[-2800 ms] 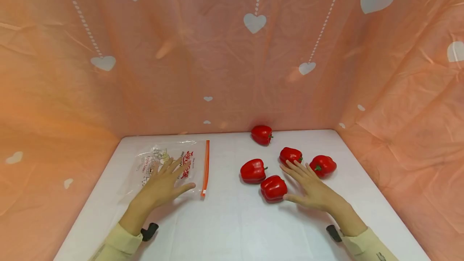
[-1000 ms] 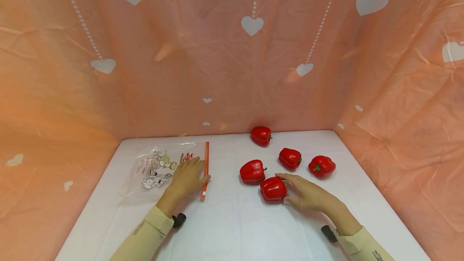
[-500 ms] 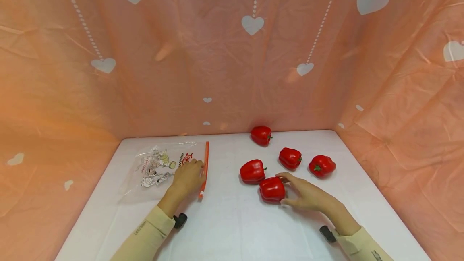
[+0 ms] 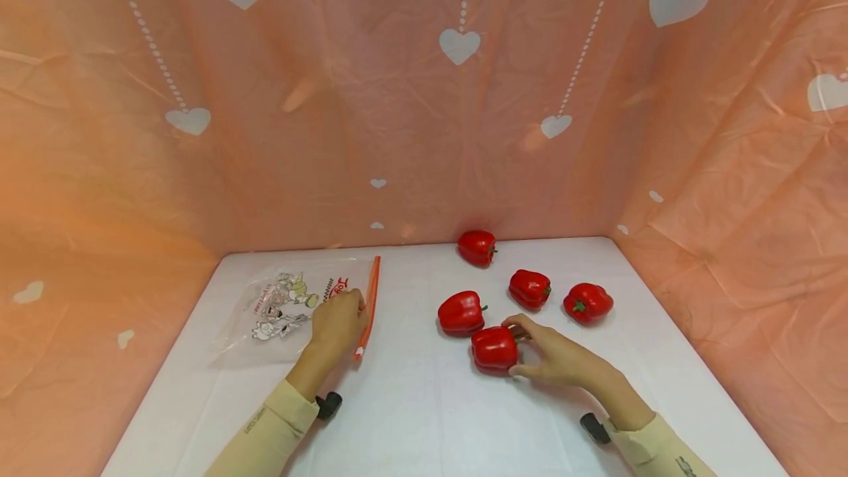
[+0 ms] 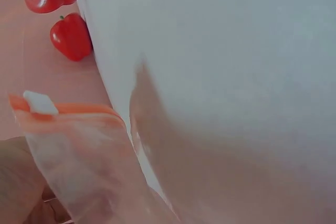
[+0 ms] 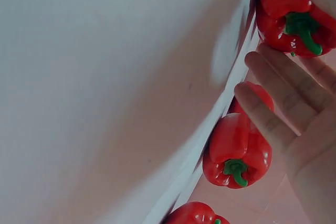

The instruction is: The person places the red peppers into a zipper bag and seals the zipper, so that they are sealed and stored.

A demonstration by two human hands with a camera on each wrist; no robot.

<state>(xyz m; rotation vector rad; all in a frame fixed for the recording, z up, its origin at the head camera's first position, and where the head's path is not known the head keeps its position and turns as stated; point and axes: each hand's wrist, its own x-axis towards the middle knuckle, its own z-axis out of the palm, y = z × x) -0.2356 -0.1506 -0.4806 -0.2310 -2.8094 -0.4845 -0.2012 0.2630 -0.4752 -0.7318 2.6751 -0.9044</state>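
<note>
My left hand pinches the orange-topped edge of a clear zip bag printed with cartoon figures. In the left wrist view the bag's orange strip rises off the surface, a white slider at its end; the fingertips are mostly hidden. On the right, my right hand grips a red bell pepper at its stem end. Its thumb and forefinger lie on opposite sides. The right wrist view shows that pepper's green stem with the other fingers extended beside it.
Another red bell pepper lies just behind the gripped one. Farther back are a pepper by the far edge, one right of it, and one farthest right. Orange heart-printed cloth surrounds the white table.
The left hand has moved from above the bag to its orange edge, taken hold and drawn it slightly left. The right hand has closed on the front pepper and shifted it a little left.
</note>
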